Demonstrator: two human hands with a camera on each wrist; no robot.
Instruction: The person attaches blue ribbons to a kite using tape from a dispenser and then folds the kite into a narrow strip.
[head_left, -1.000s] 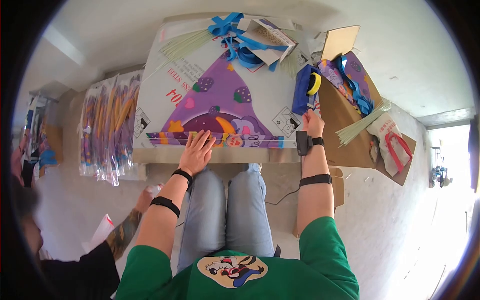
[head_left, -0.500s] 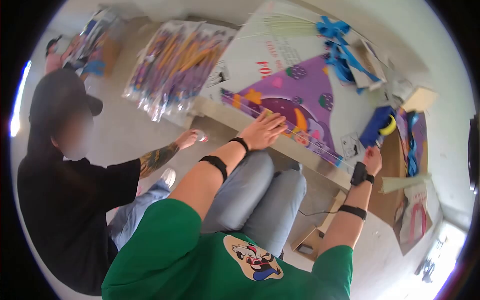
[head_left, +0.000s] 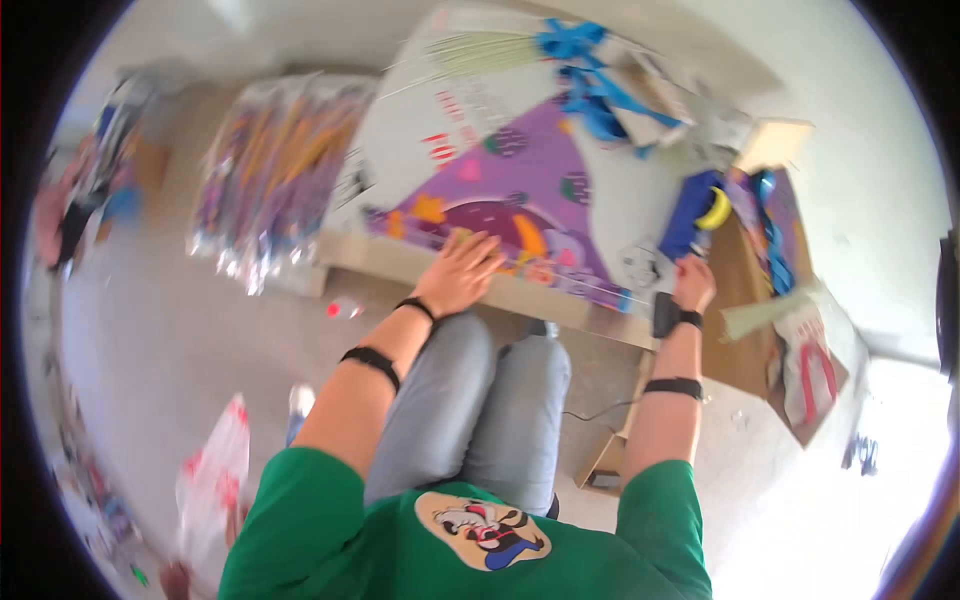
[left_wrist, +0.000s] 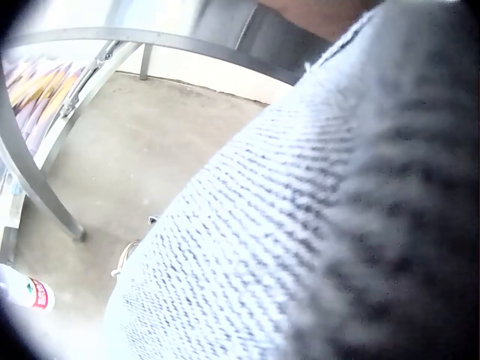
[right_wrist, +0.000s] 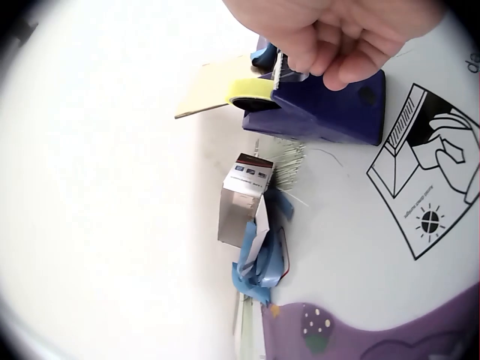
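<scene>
In the head view my left hand (head_left: 462, 272) rests with fingers extended on the folded lower edge of a purple printed kite sail (head_left: 550, 160). A thin pale rod (head_left: 590, 293) lies along that edge. My right hand (head_left: 694, 284) is at the near end of a blue tape dispenser (head_left: 685, 212), which carries a yellow roll of tape (head_left: 714, 210). In the right wrist view its curled fingers (right_wrist: 352, 69) pinch the clear tape end (right_wrist: 291, 73) by the dispenser's toothed cutter. The left wrist view is mostly filled by a jeans leg (left_wrist: 217, 225).
Blue ribbons (head_left: 597, 108) and an open small box (head_left: 645, 95) lie at the table's back. A cardboard box (head_left: 745, 350) with a bundle of thin rods (head_left: 765, 315) stands right. Bagged kites (head_left: 280, 165) lie left; a bottle (head_left: 345, 309) is on the floor.
The head view swung left, showing another person in black, then swung partly back; that person is now mostly out of view. My hands keep their places on the sail and at the dispenser.
</scene>
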